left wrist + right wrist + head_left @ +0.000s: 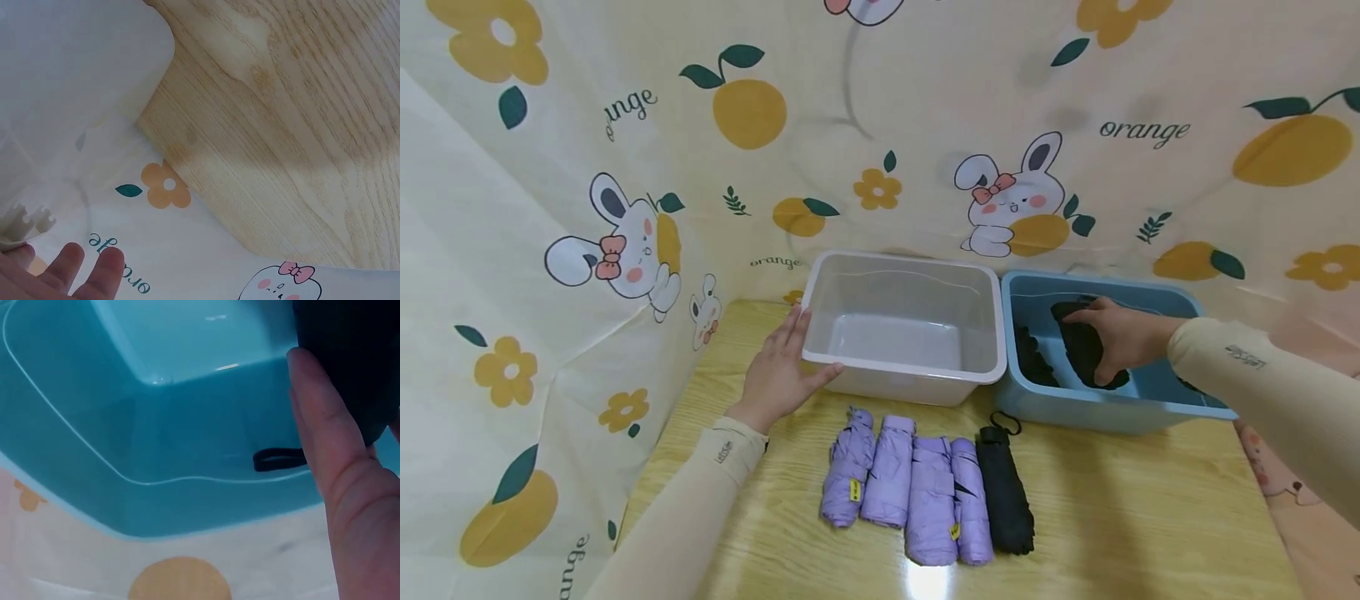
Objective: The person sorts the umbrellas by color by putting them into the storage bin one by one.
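Observation:
Inside the blue bin, my right hand grips a folded black umbrella, thumb on the near side and fingers over the far end. The right wrist view shows this umbrella dark against the bin wall, with a small black strap loop sticking out. Another dark bundle lies at the bin's left end. My left hand, fingers extended, rests at the left front corner of a translucent white bin with nothing inside. In the left wrist view its fingertips appear at lower left.
In front of the white bin, several folded purple umbrellas lie side by side on the wooden table. A black folded umbrella with a wrist loop ends the row on the right. A patterned cloth hangs behind both bins.

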